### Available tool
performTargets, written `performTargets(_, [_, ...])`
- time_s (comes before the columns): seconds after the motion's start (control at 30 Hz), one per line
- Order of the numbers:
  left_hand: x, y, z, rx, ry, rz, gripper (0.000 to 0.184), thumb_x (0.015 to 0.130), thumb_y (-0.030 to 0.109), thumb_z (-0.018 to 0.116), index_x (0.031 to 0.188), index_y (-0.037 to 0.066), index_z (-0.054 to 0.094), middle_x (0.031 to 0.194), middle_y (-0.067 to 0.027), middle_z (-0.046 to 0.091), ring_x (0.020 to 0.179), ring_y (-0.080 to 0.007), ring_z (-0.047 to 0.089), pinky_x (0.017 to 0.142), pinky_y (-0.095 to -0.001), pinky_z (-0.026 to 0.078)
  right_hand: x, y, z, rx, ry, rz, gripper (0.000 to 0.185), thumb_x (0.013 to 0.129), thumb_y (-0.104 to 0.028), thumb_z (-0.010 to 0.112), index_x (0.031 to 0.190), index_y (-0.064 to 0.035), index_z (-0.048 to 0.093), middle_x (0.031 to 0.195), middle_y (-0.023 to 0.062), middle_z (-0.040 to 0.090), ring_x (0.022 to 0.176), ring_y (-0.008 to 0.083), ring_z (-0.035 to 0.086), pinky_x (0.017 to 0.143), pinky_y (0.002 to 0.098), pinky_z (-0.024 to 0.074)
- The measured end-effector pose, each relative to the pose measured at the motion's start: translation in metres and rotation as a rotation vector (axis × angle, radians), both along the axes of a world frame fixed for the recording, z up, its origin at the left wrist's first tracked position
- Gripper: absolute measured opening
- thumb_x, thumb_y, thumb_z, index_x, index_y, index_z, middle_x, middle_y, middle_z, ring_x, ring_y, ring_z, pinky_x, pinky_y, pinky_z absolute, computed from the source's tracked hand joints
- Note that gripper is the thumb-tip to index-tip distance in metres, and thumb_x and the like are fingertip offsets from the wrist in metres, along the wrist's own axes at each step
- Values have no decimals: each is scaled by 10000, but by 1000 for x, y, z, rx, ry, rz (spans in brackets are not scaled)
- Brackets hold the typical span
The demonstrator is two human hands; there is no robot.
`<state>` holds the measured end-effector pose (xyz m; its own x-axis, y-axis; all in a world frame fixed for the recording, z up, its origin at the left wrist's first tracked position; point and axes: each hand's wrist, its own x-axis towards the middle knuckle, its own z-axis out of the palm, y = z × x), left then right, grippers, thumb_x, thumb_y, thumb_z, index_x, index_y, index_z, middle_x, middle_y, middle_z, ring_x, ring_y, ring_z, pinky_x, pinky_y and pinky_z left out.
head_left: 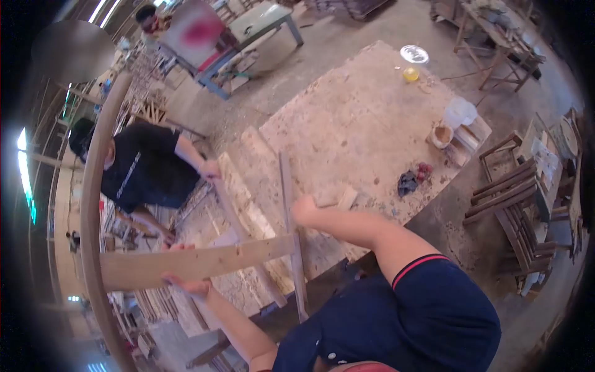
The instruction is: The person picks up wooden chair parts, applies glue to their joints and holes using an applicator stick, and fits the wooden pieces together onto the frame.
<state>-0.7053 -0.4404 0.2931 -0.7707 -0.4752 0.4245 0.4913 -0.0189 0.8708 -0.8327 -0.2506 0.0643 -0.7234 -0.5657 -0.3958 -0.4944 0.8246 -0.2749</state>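
A wooden frame stands in front of me, with a long curved post (94,204) at the left and a wide, pale crosspiece board (204,263) joined to it. My left hand (193,286) is closed around that board, thumb along its lower edge and fingertips showing above. At the board's right end is a slim wooden leg (286,186). Against this leg my right hand (304,211) is closed, its fingers partly hidden. Under the frame, another wooden bar (232,211) lies across the worktable (353,118).
Across the frame a co-worker (152,164) in a dark shirt has a hand on the bar. Wood scraps (341,198), a dark crumpled item (407,184), a tub (441,135) and a yellow item (411,74) sit on the worktable. Stacked wooden frames (505,192) stand at right.
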Motion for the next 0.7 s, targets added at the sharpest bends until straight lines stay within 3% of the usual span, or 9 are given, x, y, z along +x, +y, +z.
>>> performTargets(0.2, [-2,-4,3,-27,49,17,777,832,595,409,1273,-34,293,995,-146,522,872,-267,549,789,-392,443,-29,13,14,-64,-133,115,231,709,-112,563,909,-28,644,969,154,631,883,285,614,732,386,490])
performTargets(0.33, [0,2,6,-31,6,82,744,841,577,412,1250,-39,329,974,-148,536,868,-255,545,802,-394,443,-41,30,28,-8,-224,182,142,702,-51,561,789,25,644,757,190,641,720,286,641,638,375,498])
performTargets(0.4, [1,4,8,-68,2,105,747,842,577,412,1245,-46,328,966,-149,535,847,-254,555,790,-400,450,-36,54,75,-39,-268,47,140,693,-42,568,785,36,637,772,197,641,698,294,639,628,359,501])
performTargets(0.47, [1,7,9,-91,8,108,744,844,573,413,1241,-51,329,958,-149,534,831,-252,562,776,-399,456,-43,78,77,-8,-430,-127,149,687,-67,606,812,4,643,759,192,638,687,299,631,630,356,499])
performTargets(0.53, [1,8,9,-108,21,102,734,847,565,416,1237,-53,334,950,-148,535,820,-248,566,758,-394,462,-60,131,58,-123,-192,169,175,691,-92,621,856,-41,648,718,175,632,601,294,614,586,354,496])
performTargets(0.6, [2,9,8,-114,25,88,734,844,565,425,1235,-50,337,952,-147,537,820,-248,566,750,-388,462,-99,218,22,-312,-423,-303,183,705,-75,601,884,-55,634,648,93,604,411,167,506,378,316,413])
performTargets(0.63, [2,9,8,-114,27,83,733,842,565,429,1234,-49,339,953,-147,538,820,-247,566,746,-385,462,-114,264,28,-350,-339,-489,152,732,-45,567,871,-39,628,609,76,570,405,126,463,330,289,359])
performTargets(0.67, [1,7,9,-130,43,84,734,839,566,434,1234,-46,340,954,-147,540,820,-248,565,747,-383,460,-141,318,13,-499,-307,-903,107,770,-49,514,801,-20,612,577,76,547,400,127,460,311,282,332])
performTargets(0.7, [0,5,9,-135,42,74,735,836,568,439,1234,-43,342,955,-147,541,820,-249,565,747,-382,458,-156,359,1,-583,-276,-952,92,774,-96,512,774,-42,587,566,49,514,410,121,447,328,275,320])
